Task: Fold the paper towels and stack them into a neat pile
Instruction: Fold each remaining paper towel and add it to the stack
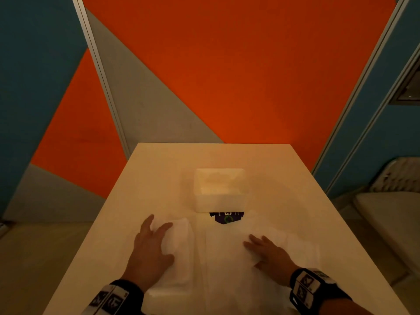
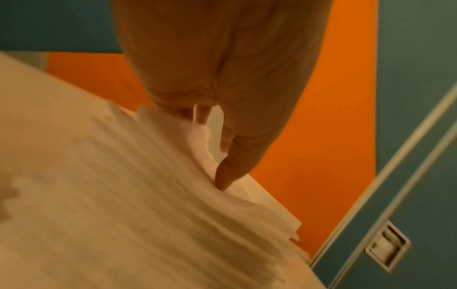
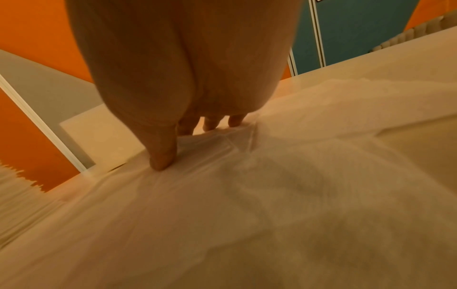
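Note:
A pile of folded white paper towels (image 1: 179,253) lies on the table's near left. My left hand (image 1: 151,246) rests flat on its left side, fingers spread; in the left wrist view the thumb presses the pile (image 2: 148,195) of many layers. A loose, spread white paper towel (image 1: 238,264) covers the near middle and right. My right hand (image 1: 266,250) lies flat on it with straight fingers. In the right wrist view the fingertips (image 3: 163,162) press the wrinkled sheet (image 3: 272,205) down.
A white open box (image 1: 219,192) stands on the pale table (image 1: 159,169) beyond the towels, with a dark purple package (image 1: 226,218) showing at its front base. A chair (image 1: 393,201) sits off the right edge. Orange, grey and teal walls stand behind.

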A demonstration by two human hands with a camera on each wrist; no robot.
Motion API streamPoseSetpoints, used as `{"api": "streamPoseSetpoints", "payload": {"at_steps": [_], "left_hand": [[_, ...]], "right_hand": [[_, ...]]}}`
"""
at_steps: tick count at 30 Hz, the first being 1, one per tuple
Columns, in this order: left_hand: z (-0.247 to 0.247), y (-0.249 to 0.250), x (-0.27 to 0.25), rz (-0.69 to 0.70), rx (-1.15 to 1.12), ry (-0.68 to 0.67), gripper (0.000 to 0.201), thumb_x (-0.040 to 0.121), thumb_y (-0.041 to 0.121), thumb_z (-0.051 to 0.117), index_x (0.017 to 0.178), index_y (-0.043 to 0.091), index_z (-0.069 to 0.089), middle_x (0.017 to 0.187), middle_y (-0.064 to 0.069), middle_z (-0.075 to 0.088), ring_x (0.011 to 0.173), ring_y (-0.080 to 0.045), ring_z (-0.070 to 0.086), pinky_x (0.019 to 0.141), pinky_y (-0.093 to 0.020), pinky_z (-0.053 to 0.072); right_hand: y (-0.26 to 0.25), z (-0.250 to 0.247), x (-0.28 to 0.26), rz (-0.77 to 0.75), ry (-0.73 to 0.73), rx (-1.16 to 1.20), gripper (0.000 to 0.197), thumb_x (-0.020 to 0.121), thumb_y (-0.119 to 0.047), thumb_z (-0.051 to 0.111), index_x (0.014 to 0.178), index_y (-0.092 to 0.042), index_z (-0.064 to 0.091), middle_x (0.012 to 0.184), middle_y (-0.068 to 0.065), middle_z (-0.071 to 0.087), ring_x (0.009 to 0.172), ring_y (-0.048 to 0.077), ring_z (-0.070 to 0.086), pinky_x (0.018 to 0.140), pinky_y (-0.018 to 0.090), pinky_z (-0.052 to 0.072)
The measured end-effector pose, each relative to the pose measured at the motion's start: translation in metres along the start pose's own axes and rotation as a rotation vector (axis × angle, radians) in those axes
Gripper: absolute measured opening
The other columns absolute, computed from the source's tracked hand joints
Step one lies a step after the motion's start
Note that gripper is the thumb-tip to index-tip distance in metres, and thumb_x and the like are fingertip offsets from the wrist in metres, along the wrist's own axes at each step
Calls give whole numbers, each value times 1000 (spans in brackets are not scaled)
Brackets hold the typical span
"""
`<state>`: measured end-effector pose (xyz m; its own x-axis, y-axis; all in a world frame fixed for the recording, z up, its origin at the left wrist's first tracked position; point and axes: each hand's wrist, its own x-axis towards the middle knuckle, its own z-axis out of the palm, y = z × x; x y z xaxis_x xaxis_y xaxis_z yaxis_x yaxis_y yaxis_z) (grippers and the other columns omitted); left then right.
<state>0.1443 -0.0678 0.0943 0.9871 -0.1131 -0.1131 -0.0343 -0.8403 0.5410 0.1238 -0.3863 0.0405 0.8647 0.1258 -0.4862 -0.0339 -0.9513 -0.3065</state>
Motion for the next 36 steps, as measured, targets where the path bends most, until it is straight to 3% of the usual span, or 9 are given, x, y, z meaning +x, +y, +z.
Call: {"api": "streamPoseSetpoints", "payload": {"at_steps": [4,13,17,21,25,28,31,34,36], "left_hand": [[9,10,-8,169,293,111,64,83,28,61,143,30,38,159,-7,-1,146,-26,3,115,-39,9],[54,-12,-5,133,560,-104,65,95,60,12,131,23,52,131,-10,58,113,-32,61,97,-39,43],[52,-10,-2,122,478,-183,75,91,67,4,144,25,37,149,-8,33,133,-33,38,100,-43,33],[47,-7,-2,103,500,-237,78,90,69,4,140,23,44,146,-9,38,124,-35,52,96,-42,38],[32,3,5,127,380,-266,130,36,90,-30,150,37,3,158,2,-13,147,-25,-8,117,-42,-2],[13,20,7,94,125,-205,113,45,100,4,143,47,22,159,6,11,147,-18,-3,117,-40,-4],[-4,43,5,151,-241,-140,39,86,55,55,123,52,42,140,17,42,141,-9,24,114,-26,19],[-23,70,2,180,-719,-205,39,87,26,67,116,48,55,113,4,66,117,-7,56,89,-8,42],[-35,82,-1,200,-890,-224,54,80,33,73,123,55,49,104,-10,69,108,-13,62,95,-20,45]], "right_hand": [[-2,1,0,1,3,2,65,98,-30,47,150,-42,10,160,-15,-4,148,16,-3,119,42,9],[-8,-3,-9,-8,-1,13,63,100,-28,45,150,-39,10,160,-12,-4,149,18,-4,119,44,8],[-4,-5,-7,-23,12,31,53,102,-24,41,147,-42,20,161,-11,0,149,19,-1,120,39,11],[-7,-20,-9,-24,109,257,32,102,-20,42,118,-47,47,153,-7,33,143,16,28,118,29,20],[-26,-52,-22,-24,306,456,39,95,-45,42,106,-20,70,112,-2,66,103,13,59,96,27,43],[-44,-79,-36,-53,416,780,32,98,-25,51,77,-11,70,77,1,67,66,5,61,66,22,49],[-60,-103,-47,-69,429,1104,27,97,-22,54,93,-2,71,92,15,72,78,25,69,71,32,53],[-74,-122,-60,-104,431,1319,26,97,-20,52,105,-3,69,102,14,73,94,31,69,87,42,53],[-83,-131,-67,-133,421,1422,25,97,-19,51,103,-4,70,101,12,73,92,25,70,88,40,53]]}}
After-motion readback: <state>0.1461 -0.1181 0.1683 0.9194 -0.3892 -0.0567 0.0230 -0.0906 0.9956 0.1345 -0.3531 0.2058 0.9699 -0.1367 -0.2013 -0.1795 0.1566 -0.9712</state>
